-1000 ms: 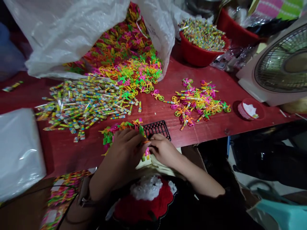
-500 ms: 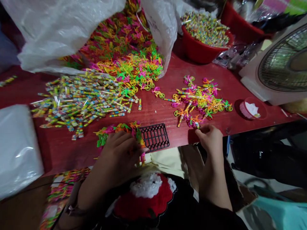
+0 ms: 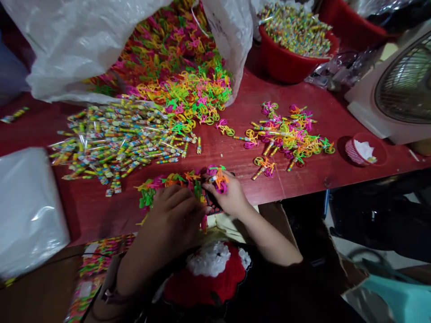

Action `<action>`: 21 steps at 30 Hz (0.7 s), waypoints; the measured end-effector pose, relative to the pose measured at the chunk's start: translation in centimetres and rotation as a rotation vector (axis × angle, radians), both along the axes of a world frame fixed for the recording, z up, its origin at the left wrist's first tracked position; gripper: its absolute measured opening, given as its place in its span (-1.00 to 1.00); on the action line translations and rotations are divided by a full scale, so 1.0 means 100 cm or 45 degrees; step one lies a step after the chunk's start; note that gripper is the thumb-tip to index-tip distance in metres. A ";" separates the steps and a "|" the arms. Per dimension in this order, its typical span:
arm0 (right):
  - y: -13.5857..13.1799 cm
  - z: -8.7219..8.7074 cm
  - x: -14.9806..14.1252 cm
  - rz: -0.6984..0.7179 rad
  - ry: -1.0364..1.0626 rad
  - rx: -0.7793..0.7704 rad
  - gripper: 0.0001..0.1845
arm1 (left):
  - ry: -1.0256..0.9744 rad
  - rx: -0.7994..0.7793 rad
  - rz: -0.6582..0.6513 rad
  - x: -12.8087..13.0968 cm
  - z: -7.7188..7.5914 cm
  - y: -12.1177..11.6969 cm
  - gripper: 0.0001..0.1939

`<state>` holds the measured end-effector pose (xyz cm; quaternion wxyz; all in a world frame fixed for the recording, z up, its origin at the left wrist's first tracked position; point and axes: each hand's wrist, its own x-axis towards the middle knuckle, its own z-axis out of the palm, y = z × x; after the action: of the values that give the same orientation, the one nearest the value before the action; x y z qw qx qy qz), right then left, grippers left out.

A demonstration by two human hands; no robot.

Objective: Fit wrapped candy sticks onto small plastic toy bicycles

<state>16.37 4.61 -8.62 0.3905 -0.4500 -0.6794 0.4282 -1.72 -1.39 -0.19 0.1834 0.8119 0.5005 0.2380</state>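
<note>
My right hand (image 3: 230,195) is closed around a small plastic toy bicycle (image 3: 220,179) in pink, orange and green, over a black plastic rack (image 3: 213,208) at the table's front edge. The hand covers most of the rack. My left hand (image 3: 177,208) rests with curled fingers at the rack's left end; what lies under the fingers is hidden. Upright colourful plastic pieces (image 3: 146,197) stand around that hand. To the right lies a pile of toy bicycles (image 3: 292,139) with wrapped candy sticks among them, and one bicycle with a stick (image 3: 264,167) sits apart in front.
Wrapped candy sticks (image 3: 117,139) are heaped at left, below an opened white bag (image 3: 77,49) spilling bicycle parts (image 3: 198,94). A red basin (image 3: 286,67) of wrapped pieces stands behind. At right are a small red cup (image 3: 357,154) and a fan (image 3: 390,94).
My right hand has moved left from the bicycle pile to the rack, carrying a toy bicycle. My left hand has stayed at the rack. The view has shifted slightly.
</note>
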 end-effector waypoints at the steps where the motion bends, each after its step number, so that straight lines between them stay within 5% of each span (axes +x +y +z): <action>1: 0.003 -0.001 -0.001 0.052 -0.078 0.047 -0.82 | 0.001 0.004 0.003 0.000 0.000 0.000 -0.81; 6: 0.004 0.008 -0.001 0.195 -0.450 0.126 -0.57 | 0.011 0.023 -0.016 -0.002 -0.001 0.002 -0.81; 12: 0.004 0.020 -0.009 0.285 -0.739 0.188 -0.73 | 0.000 -0.010 -0.004 -0.004 -0.002 0.001 -0.81; 21: 0.009 0.025 0.002 0.336 -0.575 0.194 -0.77 | 0.005 0.038 0.001 -0.003 -0.004 0.002 -0.83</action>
<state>16.61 5.51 -6.16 0.2026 -0.4112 -0.8323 0.3118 -2.04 -1.19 -0.55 0.1703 0.8148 0.4976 0.2440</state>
